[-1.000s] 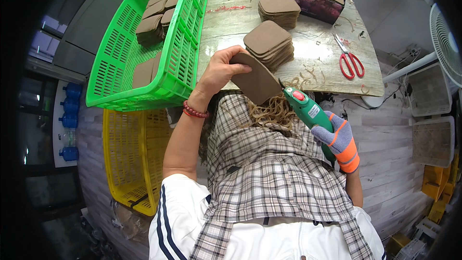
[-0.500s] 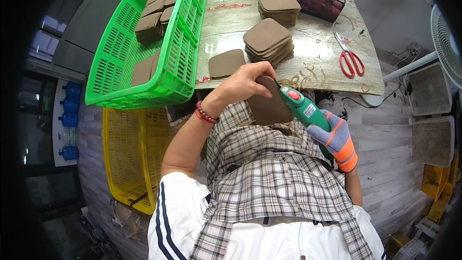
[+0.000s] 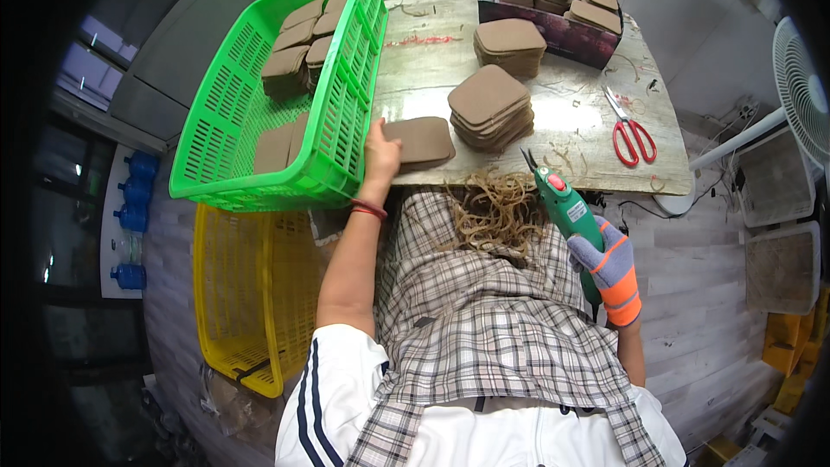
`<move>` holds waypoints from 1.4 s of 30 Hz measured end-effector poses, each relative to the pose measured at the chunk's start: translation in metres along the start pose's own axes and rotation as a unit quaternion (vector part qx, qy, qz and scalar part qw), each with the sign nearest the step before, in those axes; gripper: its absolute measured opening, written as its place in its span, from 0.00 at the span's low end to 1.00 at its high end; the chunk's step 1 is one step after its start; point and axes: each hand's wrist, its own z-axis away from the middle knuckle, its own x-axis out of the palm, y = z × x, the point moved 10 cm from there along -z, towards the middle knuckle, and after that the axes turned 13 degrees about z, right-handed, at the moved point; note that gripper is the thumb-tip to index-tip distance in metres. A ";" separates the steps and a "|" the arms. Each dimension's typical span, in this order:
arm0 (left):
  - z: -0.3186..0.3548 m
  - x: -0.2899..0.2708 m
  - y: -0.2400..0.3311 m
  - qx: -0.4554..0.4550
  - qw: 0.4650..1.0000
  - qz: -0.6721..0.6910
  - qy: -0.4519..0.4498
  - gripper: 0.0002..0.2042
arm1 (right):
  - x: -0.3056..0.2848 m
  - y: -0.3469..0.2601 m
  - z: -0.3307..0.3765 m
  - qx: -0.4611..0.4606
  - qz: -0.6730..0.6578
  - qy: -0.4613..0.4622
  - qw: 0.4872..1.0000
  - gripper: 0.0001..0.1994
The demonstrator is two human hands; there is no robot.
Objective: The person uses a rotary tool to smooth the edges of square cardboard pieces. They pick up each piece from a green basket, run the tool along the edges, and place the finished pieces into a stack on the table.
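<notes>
My left hand (image 3: 380, 156) is at the table's near edge, its fingers and thumb closed at the left end of a flat brown pad with rounded corners (image 3: 424, 140). Part of the pad's left end is hidden behind the fingers. In a grey and orange glove, my right hand (image 3: 608, 272) grips green electric scissors (image 3: 566, 207) with a red button, their dark blades pointing up and left. Beside the blades, curly brown trimmings (image 3: 501, 212) lie heaped on my plaid apron (image 3: 484, 329). A stack of brown pads (image 3: 490, 104) stands just beyond on the table.
At left, a green plastic basket (image 3: 333, 112) holds pad stacks, with a yellow basket (image 3: 233, 285) below it. Another pad stack (image 3: 510, 45) sits near a dark box (image 3: 553, 30) of pads. Red-handled scissors (image 3: 634, 140) lie right; a fan (image 3: 795, 78) stands beyond the table.
My left hand has moved left from my lap to the table with the pad it was holding. The electric scissors are now apart from the pad, and the trimmings on my lap are in view.
</notes>
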 end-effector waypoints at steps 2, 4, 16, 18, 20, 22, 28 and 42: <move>0.002 0.018 0.057 0.098 0.990 -0.101 -0.008 0.26 | -0.006 0.006 0.001 0.009 0.002 0.014 1.000 0.19; -0.003 0.033 0.115 0.160 0.983 -0.084 -0.022 0.25 | -0.007 0.010 0.000 0.014 0.009 0.027 0.999 0.19; -0.013 0.078 0.164 0.127 0.987 0.083 -0.050 0.17 | -0.015 0.017 -0.006 0.006 -0.008 0.074 0.997 0.17; -0.010 0.085 0.145 -0.007 0.961 0.261 -0.093 0.13 | -0.016 0.017 -0.007 0.015 -0.025 0.076 0.997 0.17; 0.001 0.087 0.146 -0.050 0.867 0.493 -0.060 0.07 | -0.016 0.017 -0.007 0.013 -0.027 0.077 0.997 0.16; 0.027 0.096 0.161 -0.175 0.708 0.682 -0.054 0.07 | -0.018 0.016 -0.007 0.008 -0.033 0.086 0.996 0.16; 0.071 0.133 0.180 -0.316 0.479 0.818 -0.048 0.15 | -0.020 -0.005 0.000 -0.017 -0.038 0.103 0.994 0.16; 0.114 0.162 0.185 -0.350 0.482 0.798 -0.090 0.16 | -0.031 -0.027 0.005 -0.044 -0.010 0.129 0.991 0.15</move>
